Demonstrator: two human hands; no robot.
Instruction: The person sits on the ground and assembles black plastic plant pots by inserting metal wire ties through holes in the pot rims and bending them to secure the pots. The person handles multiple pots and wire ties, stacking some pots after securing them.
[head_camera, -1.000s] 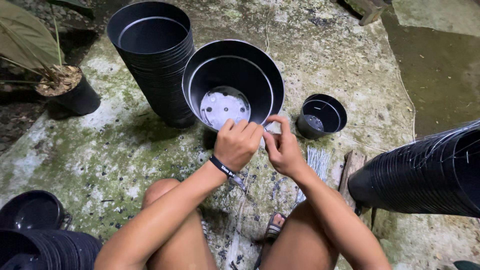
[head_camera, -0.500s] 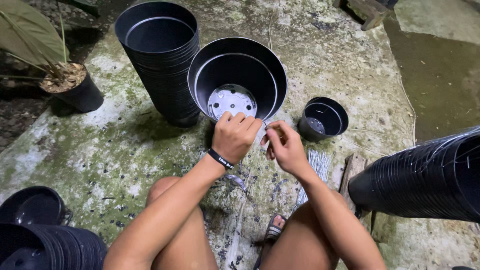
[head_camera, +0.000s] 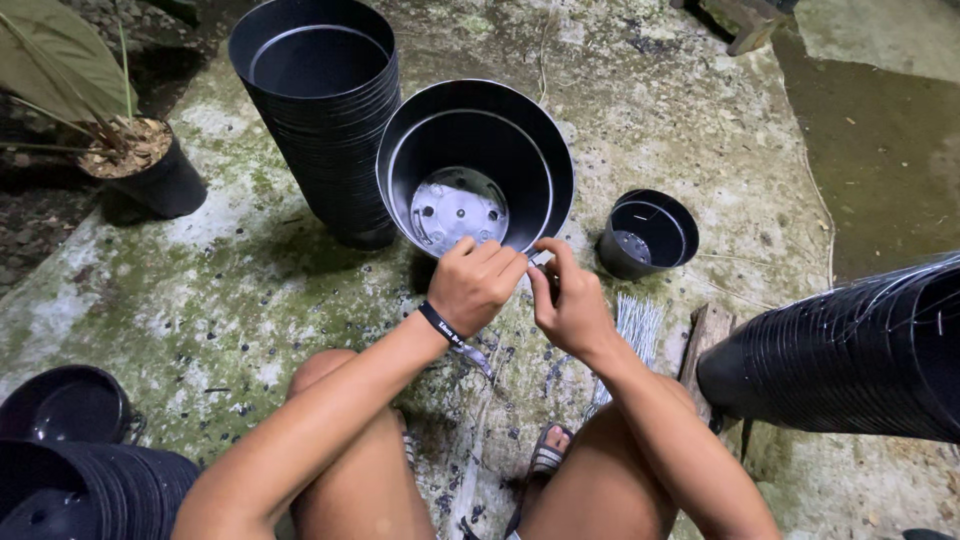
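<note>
Head view: left hand (head_camera: 477, 285) curls closed over the near rim of the tilted black pot (head_camera: 474, 170); right hand (head_camera: 568, 305) pinches something small beside it, too small to tell. Behind leans a stack of pots (head_camera: 322, 110); a small pot (head_camera: 648, 233) sits right.

You get dim, even light from above, soft shadows beside the pots, sharp focus, and wide-angle bending at the edges.
</note>
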